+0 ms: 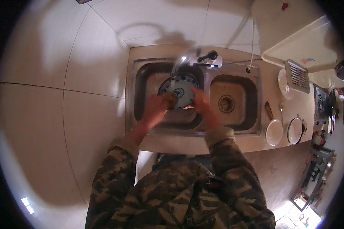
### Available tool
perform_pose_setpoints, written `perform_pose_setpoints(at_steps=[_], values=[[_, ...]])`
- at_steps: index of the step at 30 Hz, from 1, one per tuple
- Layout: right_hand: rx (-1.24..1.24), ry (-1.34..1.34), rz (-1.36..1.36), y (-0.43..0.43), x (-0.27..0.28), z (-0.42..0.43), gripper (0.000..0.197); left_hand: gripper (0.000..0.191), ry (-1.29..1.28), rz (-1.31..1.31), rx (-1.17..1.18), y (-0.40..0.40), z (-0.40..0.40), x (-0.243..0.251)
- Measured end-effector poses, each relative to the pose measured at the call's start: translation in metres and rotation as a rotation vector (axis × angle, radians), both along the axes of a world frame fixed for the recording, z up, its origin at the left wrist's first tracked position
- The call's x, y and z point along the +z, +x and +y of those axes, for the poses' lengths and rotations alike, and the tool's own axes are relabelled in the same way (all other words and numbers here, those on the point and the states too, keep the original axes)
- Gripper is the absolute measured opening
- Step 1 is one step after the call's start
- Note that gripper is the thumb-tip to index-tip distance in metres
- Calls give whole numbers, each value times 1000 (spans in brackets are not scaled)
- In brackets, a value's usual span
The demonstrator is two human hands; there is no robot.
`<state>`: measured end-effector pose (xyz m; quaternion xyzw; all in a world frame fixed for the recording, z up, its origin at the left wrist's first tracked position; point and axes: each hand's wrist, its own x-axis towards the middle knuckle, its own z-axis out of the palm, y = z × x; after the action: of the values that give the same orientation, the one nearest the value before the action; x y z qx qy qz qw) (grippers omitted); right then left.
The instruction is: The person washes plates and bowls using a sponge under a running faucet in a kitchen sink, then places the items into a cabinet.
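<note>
A round plate with a blue floral pattern (184,87) is held tilted over the left basin of a steel double sink (207,114), below the faucet (177,64). My right hand (200,100) grips its right edge, thumb on the face and fingers underneath. On the plate's lower left, my left hand (156,106) presses a brownish scrubbing pad (169,100) against the surface. Part of the pad lies under my fingers. Whether water runs onto the plate is hard to tell.
The right basin (232,86) has a round drain strainer (226,103). On the counter to its right stand a white bowl (274,133), a second bowl (294,131), a brown-handled utensil (269,110) and a slotted rack (297,76). A gas stove (320,100) is farther right. A tiled wall (94,65) borders the left.
</note>
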<state>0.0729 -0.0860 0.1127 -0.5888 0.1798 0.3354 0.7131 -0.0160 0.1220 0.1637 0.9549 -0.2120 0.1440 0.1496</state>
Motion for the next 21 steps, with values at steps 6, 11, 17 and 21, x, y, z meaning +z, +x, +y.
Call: perform_pose_setpoints(at_steps=[6,11,17,21], values=[[105,-289,-239,1,-56,51,71,19,-193,74,199,3,-43,-45],[261,-346,-297,-18,-13,46,80,13,-497,243,425,11,-15,-89],[230,-77,-547,-38,-136,5,75,28,-1467,414,531,13,-26,-95],[-118,67,-346,12,-174,-30,57,35,-1777,783,416,23,-38,-86]])
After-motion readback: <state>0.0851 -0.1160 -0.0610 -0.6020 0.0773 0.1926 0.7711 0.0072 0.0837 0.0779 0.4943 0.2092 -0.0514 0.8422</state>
